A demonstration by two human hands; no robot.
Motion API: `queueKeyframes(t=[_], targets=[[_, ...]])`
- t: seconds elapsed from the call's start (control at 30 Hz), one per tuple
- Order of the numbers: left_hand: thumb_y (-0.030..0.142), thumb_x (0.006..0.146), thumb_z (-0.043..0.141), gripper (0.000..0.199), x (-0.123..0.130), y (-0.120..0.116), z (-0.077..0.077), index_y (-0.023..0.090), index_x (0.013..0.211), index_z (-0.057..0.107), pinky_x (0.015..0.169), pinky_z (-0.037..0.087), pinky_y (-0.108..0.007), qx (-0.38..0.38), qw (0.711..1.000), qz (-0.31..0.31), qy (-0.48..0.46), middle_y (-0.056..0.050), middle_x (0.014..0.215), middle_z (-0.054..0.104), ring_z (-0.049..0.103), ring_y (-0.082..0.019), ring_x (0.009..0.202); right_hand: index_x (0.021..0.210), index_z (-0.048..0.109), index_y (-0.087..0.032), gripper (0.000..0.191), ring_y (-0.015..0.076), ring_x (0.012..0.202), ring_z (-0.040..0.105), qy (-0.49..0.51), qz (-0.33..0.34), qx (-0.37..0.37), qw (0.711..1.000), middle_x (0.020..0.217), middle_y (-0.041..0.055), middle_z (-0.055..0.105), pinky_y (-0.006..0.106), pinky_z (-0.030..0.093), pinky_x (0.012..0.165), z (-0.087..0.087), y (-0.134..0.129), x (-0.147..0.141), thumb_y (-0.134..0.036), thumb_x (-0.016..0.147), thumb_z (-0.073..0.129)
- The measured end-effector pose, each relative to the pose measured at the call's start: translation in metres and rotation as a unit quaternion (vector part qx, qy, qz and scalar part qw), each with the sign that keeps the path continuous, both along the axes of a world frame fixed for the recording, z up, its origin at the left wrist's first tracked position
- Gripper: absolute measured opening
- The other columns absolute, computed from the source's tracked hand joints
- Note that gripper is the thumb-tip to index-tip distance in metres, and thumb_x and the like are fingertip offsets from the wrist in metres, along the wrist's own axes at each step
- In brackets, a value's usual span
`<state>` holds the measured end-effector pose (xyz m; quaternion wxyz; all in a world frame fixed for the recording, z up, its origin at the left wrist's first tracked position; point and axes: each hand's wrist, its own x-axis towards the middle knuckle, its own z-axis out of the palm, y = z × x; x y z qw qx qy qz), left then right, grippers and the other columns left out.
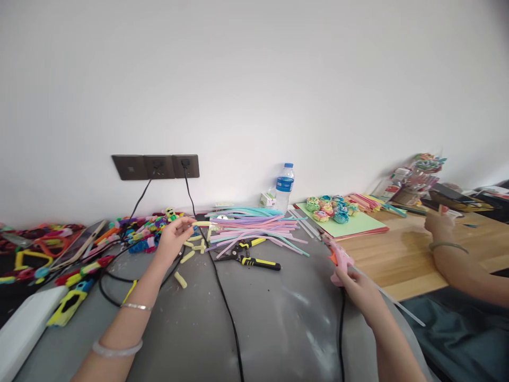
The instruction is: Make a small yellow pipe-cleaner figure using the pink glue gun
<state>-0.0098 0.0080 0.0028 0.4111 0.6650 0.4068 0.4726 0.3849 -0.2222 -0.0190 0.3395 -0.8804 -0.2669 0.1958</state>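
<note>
At frame centre-left, the left hand (pixel 177 236) pinches a short yellow chenille piece (pixel 202 223); at right, the right hand (pixel 355 291) grips a pink hot-glue gun (pixel 341 260). Similar short yellow pieces (pixel 181 280) lie loose below the left hand, seemingly cut but unjoined. Long pastel chenille stems (pixel 258 228) at centre look unused. Multicoloured rosettes (pixel 341 216) at right of centre look finished. The blue-capped bottle (pixel 283 185), upper centre, stands upright; I cannot tell how full it is.
</note>
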Motion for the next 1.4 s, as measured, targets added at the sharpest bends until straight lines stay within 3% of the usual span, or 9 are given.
queueKeyframes(t=[0.17, 0.33, 0.43, 0.5, 0.63, 0.8, 0.93, 1.07, 1.4], targets=[[0.044, 0.069, 0.073, 0.034, 0.0, -0.003, -0.006, 0.016, 0.088, 0.065, 0.064, 0.051, -0.028, -0.029, 0.999, 0.016, -0.024, -0.007, 0.087, 0.067, 0.062, -0.018, 0.076, 0.061, 0.058, -0.02, 0.031, 0.0231, 0.05, 0.062, 0.062, -0.052, 0.114, 0.99, 0.061, 0.0101, 0.069, 0.034, 0.048, 0.051, -0.009, -0.013, 0.007, -0.051, 0.066, 0.058], [0.039, 0.068, 0.074, 0.031, -0.004, 0.0, -0.017, 0.017, 0.088, 0.066, 0.063, 0.05, -0.026, -0.029, 0.997, 0.028, -0.069, -0.006, 0.085, 0.067, 0.062, -0.018, 0.077, 0.075, 0.06, -0.017, 0.039, 0.0136, 0.046, 0.056, 0.165, -0.108, 0.315, 0.929, 0.063, 0.0043, 0.066, 0.024, 0.042, 0.041, -0.008, -0.007, -0.004, -0.045, 0.052, 0.074], [0.034, 0.069, 0.074, 0.025, -0.005, 0.001, -0.021, 0.018, 0.087, 0.066, 0.065, 0.051, -0.025, -0.013, 0.995, 0.03, -0.089, -0.005, 0.086, 0.068, 0.063, -0.018, 0.079, 0.081, 0.063, -0.017, 0.039, 0.0127, 0.055, 0.059, 0.203, -0.083, 0.374, 0.901, 0.072, 0.0036, 0.067, 0.021, 0.044, 0.044, 0.006, 0.012, -0.023, -0.037, 0.052, 0.079], [0.031, 0.071, 0.073, 0.021, -0.006, 0.001, -0.022, 0.018, 0.087, 0.067, 0.067, 0.051, -0.025, 0.0, 0.995, 0.025, -0.093, -0.005, 0.086, 0.068, 0.063, -0.017, 0.08, 0.085, 0.061, -0.019, 0.037, 0.0123, 0.057, 0.059, 0.221, 0.001, 0.396, 0.891, 0.081, 0.0036, 0.068, 0.021, 0.044, 0.045, 0.021, 0.03, -0.041, -0.031, 0.056, 0.079], [0.029, 0.072, 0.072, 0.018, -0.005, -0.001, -0.023, 0.018, 0.085, 0.067, 0.065, 0.05, -0.025, 0.017, 0.995, 0.025, -0.092, -0.004, 0.083, 0.067, 0.063, -0.017, 0.077, 0.08, 0.056, -0.02, 0.017, 0.0098, 0.052, 0.047, 0.232, 0.227, 0.394, 0.86, 0.075, 0.0014, 0.062, 0.024, 0.037, 0.047, 0.048, 0.073, -0.085, -0.03, 0.075, 0.068], [0.029, 0.071, 0.072, 0.016, -0.002, -0.004, -0.022, 0.018, 0.081, 0.066, 0.065, 0.05, -0.025, 0.04, 0.995, 0.037, -0.089, -0.003, 0.078, 0.065, 0.062, -0.016, 0.074, 0.076, 0.053, -0.02, 0.02, 0.0117, 0.053, 0.034, 0.286, 0.388, 0.36, 0.799, 0.055, -0.0043, 0.043, 0.027, 0.03, 0.054, 0.056, 0.131, -0.131, -0.036, 0.086, 0.057], [0.029, 0.072, 0.07, 0.013, -0.001, -0.007, -0.021, 0.018, 0.079, 0.067, 0.062, 0.05, -0.024, 0.059, 0.993, 0.053, -0.083, -0.003, 0.078, 0.066, 0.061, -0.015, 0.07, 0.066, 0.05, -0.02, 0.031, 0.0119, 0.052, 0.03, 0.318, 0.435, 0.334, 0.774, 0.051, -0.004, 0.039, 0.029, 0.026, 0.053, 0.037, 0.159, -0.147, -0.042, 0.088, 0.053], [0.025, 0.075, 0.067, 0.009, 0.0, -0.009, -0.021, 0.018, 0.08, 0.069, 0.058, 0.049, -0.023, 0.078, 0.99, 0.082, -0.083, -0.003, 0.078, 0.066, 0.06, -0.014, 0.067, 0.068, 0.052, -0.019, 0.035, 0.0121, 0.05, 0.028, 0.327, 0.448, 0.299, 0.776, 0.05, -0.004, 0.037, 0.029, 0.025, 0.052, 0.02, 0.16, -0.15, -0.047, 0.089, 0.051], [0.021, 0.076, 0.068, 0.004, -0.001, -0.012, -0.021, 0.019, 0.079, 0.07, 0.058, 0.047, -0.022, 0.111, 0.987, 0.087, -0.073, -0.002, 0.078, 0.066, 0.058, -0.013, 0.067, 0.087, 0.055, -0.018, 0.034, 0.0103, 0.047, 0.031, 0.285, 0.504, 0.268, 0.77, 0.05, -0.0061, 0.043, 0.028, 0.024, 0.052, 0.015, 0.146, -0.159, -0.05, 0.094, 0.048]])
